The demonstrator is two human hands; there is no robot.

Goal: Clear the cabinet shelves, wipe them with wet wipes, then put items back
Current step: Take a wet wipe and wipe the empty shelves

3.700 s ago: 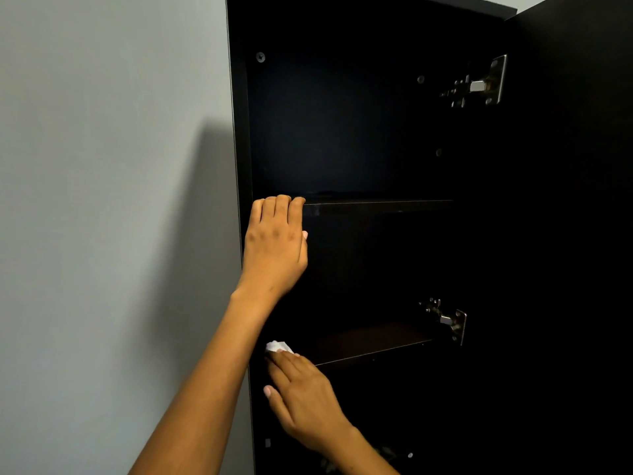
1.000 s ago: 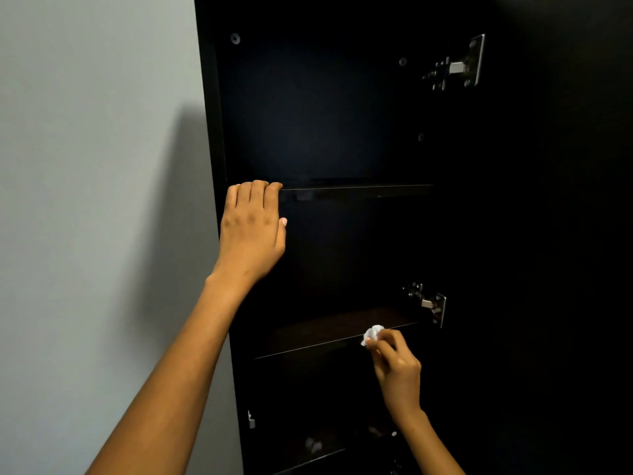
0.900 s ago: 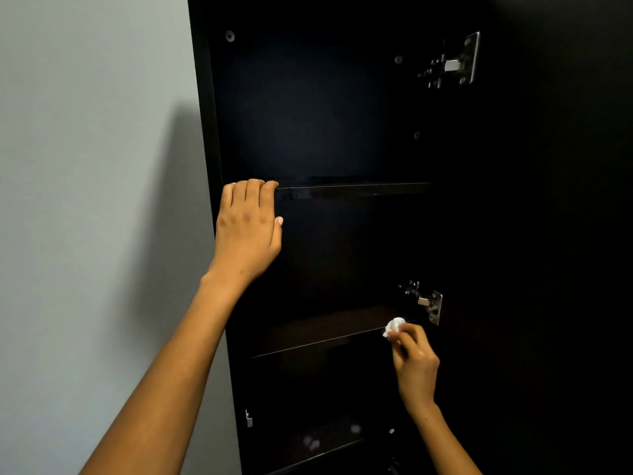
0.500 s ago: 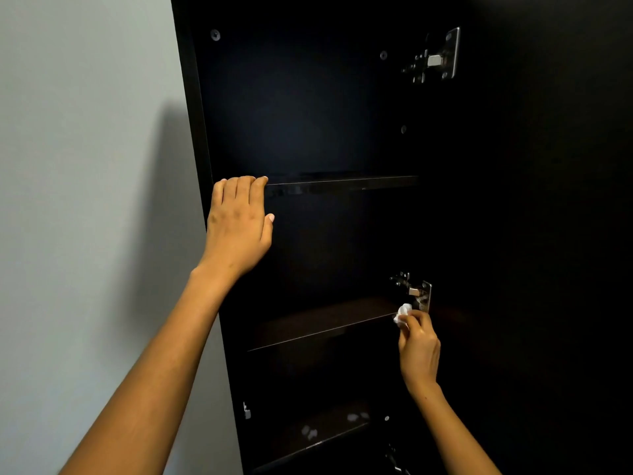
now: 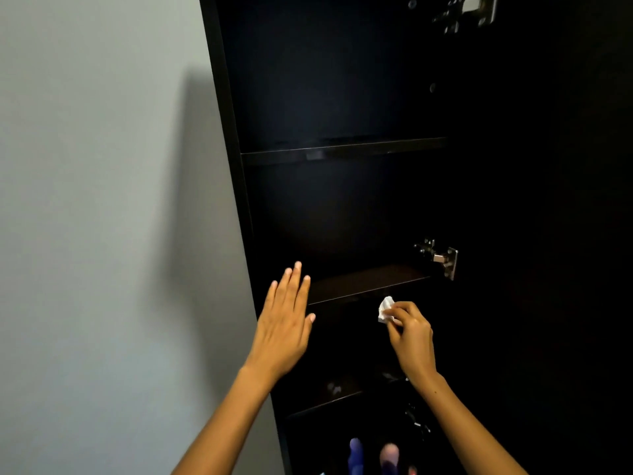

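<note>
A tall black cabinet (image 5: 226, 138) stands open with bare dark shelves. My right hand (image 5: 412, 341) pinches a small crumpled white wet wipe (image 5: 385, 309) just below the front edge of the middle shelf (image 5: 370, 281). My left hand (image 5: 284, 320) hovers flat with fingers spread by the cabinet's left side panel, at the left end of that same shelf, holding nothing. The upper shelf (image 5: 342, 150) above is bare. A lower shelf (image 5: 329, 397) shows faint pale specks.
A plain grey wall (image 5: 102, 200) fills the left. The open black door (image 5: 548, 234) is on the right, with metal hinges (image 5: 442, 257) at mid height and at the top (image 5: 469, 10). Blurred blue and pink objects (image 5: 373, 457) sit low in the cabinet.
My left hand let go of the upper shelf edge and dropped to the middle shelf's level. My right hand with the wipe moved from the shelf's right end back toward the centre. The view tilted down.
</note>
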